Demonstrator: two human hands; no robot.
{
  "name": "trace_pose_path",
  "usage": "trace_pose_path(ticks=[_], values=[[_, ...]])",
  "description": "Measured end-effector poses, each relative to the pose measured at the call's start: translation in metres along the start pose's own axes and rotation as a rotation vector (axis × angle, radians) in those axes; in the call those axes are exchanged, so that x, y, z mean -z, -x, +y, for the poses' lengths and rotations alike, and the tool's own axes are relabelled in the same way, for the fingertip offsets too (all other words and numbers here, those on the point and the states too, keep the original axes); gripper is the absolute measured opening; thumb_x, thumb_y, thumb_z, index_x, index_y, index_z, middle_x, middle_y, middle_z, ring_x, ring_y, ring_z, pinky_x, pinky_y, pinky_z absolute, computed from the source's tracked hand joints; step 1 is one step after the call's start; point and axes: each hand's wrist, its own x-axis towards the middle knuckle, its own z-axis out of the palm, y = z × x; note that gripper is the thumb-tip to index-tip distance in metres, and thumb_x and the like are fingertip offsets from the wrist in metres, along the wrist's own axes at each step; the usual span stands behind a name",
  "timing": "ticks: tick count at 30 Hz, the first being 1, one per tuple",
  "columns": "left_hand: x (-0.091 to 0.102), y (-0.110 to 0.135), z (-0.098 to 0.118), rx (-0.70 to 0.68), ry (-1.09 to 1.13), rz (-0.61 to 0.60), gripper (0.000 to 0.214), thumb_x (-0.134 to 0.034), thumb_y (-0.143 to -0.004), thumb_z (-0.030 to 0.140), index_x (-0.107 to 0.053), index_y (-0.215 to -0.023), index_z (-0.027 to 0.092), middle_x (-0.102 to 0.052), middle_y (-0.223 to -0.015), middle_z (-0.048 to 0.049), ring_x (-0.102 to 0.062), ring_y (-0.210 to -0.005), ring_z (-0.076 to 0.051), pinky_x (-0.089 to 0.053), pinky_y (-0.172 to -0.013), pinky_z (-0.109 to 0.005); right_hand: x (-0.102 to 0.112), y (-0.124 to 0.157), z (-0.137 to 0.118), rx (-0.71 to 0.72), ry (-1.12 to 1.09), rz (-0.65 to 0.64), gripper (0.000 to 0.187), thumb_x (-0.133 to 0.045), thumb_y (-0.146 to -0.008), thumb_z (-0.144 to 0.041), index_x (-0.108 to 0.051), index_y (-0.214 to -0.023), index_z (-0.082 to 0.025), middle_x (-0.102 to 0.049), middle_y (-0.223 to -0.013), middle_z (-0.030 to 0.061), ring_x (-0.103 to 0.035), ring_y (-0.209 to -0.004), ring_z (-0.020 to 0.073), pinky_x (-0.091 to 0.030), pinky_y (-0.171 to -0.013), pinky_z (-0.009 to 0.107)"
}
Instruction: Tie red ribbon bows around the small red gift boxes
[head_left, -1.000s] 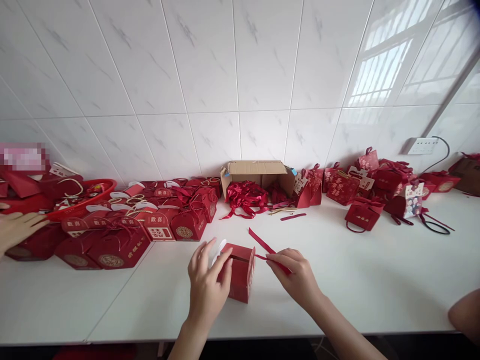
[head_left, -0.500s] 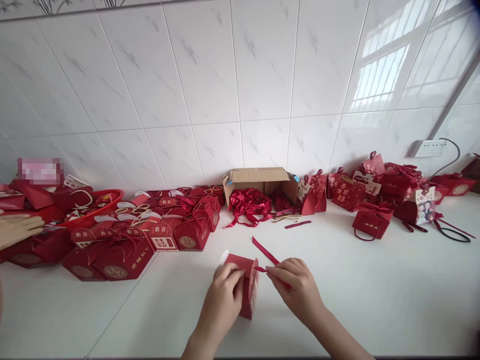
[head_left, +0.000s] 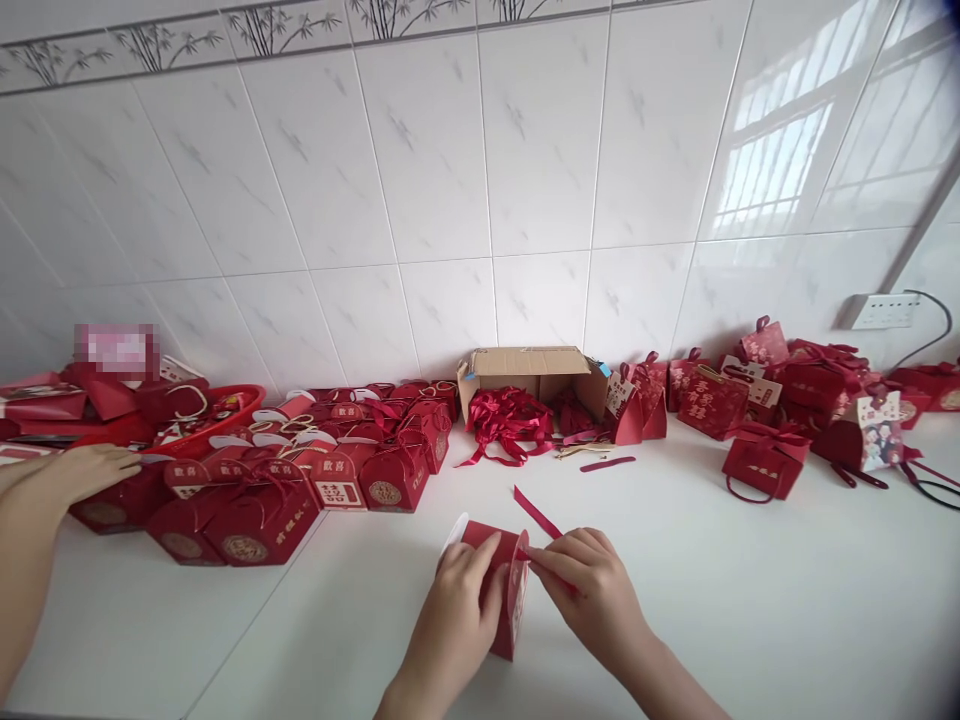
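Observation:
A small red gift box (head_left: 516, 612) stands upright on the white table in front of me, with a rounded flap on its right side and a white-edged flap at its left. My left hand (head_left: 459, 602) is closed around the box, its fingers over the top and near side. Pinched in my right hand (head_left: 589, 580) is a dark red ribbon (head_left: 537, 512), its loose end sticking out up and to the left. The right fingertips are at the top of the box's right flap, where part of the ribbon meets it; whether it passes through a hole is hidden.
Many red gift boxes (head_left: 259, 515) crowd the left, beside a red basin (head_left: 241, 405). Another person's hand (head_left: 94, 472) reaches in there. A cardboard box (head_left: 525, 360) with red ribbons (head_left: 510, 420) lies against the tiled wall. More red boxes (head_left: 765, 460) stand at the right.
My right hand has brought the ribbon against the box's right flap, closing the small gap. The other person's hand reaches further in from the left. The view has tilted up slightly.

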Motion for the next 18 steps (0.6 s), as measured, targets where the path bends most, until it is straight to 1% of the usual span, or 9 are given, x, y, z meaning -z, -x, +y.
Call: trace_pose_path(ticks=[1, 3, 5, 6, 8, 10, 11, 14, 18], values=[[0.001, -0.001, 0.001, -0.013, -0.025, -0.009, 0.038, -0.043, -0.090, 0.024, -0.050, -0.128, 0.021, -0.069, -0.089, -0.0072, -0.062, -0.102, -0.025, -0.053, -0.085, -0.039, 0.000, -0.001, -0.001, -0.007, 0.000, -0.016, 0.016, -0.058, -0.088, -0.018, -0.070, -0.095, -0.025, -0.068, -0.069, 0.0011, -0.059, -0.064, 0.0154, -0.042, -0.066, 0.031], [0.005, -0.004, 0.004, -0.048, -0.082, -0.031, 0.042, -0.041, -0.090, 0.023, -0.045, -0.132, 0.019, -0.069, -0.082, -0.0068, -0.066, -0.088, -0.025, -0.054, -0.079, -0.038, -0.001, -0.003, -0.002, -0.022, -0.003, -0.040, 0.014, -0.057, -0.088, -0.019, -0.069, -0.094, -0.025, -0.069, -0.070, 0.0016, -0.059, -0.065, 0.0162, -0.042, -0.067, 0.031], [0.008, -0.007, 0.007, -0.097, -0.153, -0.053, 0.041, -0.040, -0.089, 0.019, -0.046, -0.129, 0.019, -0.069, -0.075, -0.0055, -0.066, -0.073, -0.024, -0.053, -0.072, -0.038, -0.001, -0.005, -0.003, -0.036, -0.010, -0.056, 0.012, -0.057, -0.088, -0.020, -0.068, -0.091, -0.024, -0.068, -0.068, 0.0020, -0.060, -0.064, 0.0170, -0.042, -0.068, 0.032], [0.009, -0.009, 0.009, -0.122, -0.195, -0.064, 0.038, -0.040, -0.088, 0.016, -0.052, -0.123, 0.020, -0.068, -0.072, -0.0048, -0.065, -0.068, -0.023, -0.053, -0.069, -0.037, -0.002, -0.005, -0.003, -0.043, -0.015, -0.067, 0.012, -0.057, -0.088, -0.021, -0.068, -0.089, -0.024, -0.068, -0.067, 0.0019, -0.060, -0.064, 0.0172, -0.042, -0.068, 0.032], [0.011, -0.012, 0.011, -0.156, -0.280, -0.093, 0.032, -0.039, -0.083, 0.009, -0.063, -0.101, 0.021, -0.067, -0.067, -0.0041, -0.064, -0.062, -0.022, -0.050, -0.064, -0.034, -0.003, -0.006, -0.002, -0.060, -0.023, -0.090, 0.010, -0.058, -0.088, -0.021, -0.067, -0.087, -0.024, -0.067, -0.065, 0.0015, -0.060, -0.063, 0.0176, -0.042, -0.068, 0.032], [0.012, -0.014, 0.011, -0.156, -0.349, -0.114, 0.030, -0.038, -0.081, 0.005, -0.063, -0.081, 0.021, -0.066, -0.063, -0.0042, -0.063, -0.060, -0.022, -0.048, -0.059, -0.032, -0.004, -0.005, -0.001, -0.079, -0.040, -0.114, 0.008, -0.059, -0.087, -0.022, -0.066, -0.087, -0.024, -0.067, -0.066, 0.0009, -0.060, -0.063, 0.0179, -0.043, -0.069, 0.033], [0.013, -0.015, 0.011, -0.150, -0.365, -0.118, 0.029, -0.037, -0.081, 0.005, -0.062, -0.076, 0.021, -0.065, -0.063, -0.0044, -0.062, -0.059, -0.021, -0.047, -0.057, -0.031, -0.004, -0.005, 0.000, -0.093, -0.057, -0.123, 0.007, -0.060, -0.087, -0.023, -0.066, -0.089, -0.024, -0.068, -0.067, 0.0007, -0.060, -0.063, 0.0180, -0.043, -0.069, 0.033], [0.015, -0.016, 0.010, -0.120, -0.361, -0.097, 0.028, -0.036, -0.085, 0.008, -0.060, -0.078, 0.020, -0.065, -0.062, -0.0041, -0.062, -0.058, -0.021, -0.043, -0.053, -0.028, -0.002, -0.004, 0.002, -0.148, -0.117, -0.156, 0.011, -0.063, -0.085, -0.028, -0.065, -0.095, -0.025, -0.071, -0.079, 0.0024, -0.062, -0.071, 0.0203, -0.045, -0.075, 0.037], [0.022, -0.022, 0.011, -0.082, -0.347, -0.050, 0.029, -0.032, -0.091, 0.013, -0.060, -0.088, 0.020, -0.067, -0.065, -0.0038, -0.064, -0.058, -0.020, -0.041, -0.049, -0.026, 0.002, -0.015, 0.000, -0.274, -0.217, -0.205, 0.026, -0.055, -0.088, -0.036, -0.062, -0.109, -0.023, -0.067, -0.105, 0.0094, -0.061, -0.097, 0.0259, -0.045, -0.085, 0.043]])
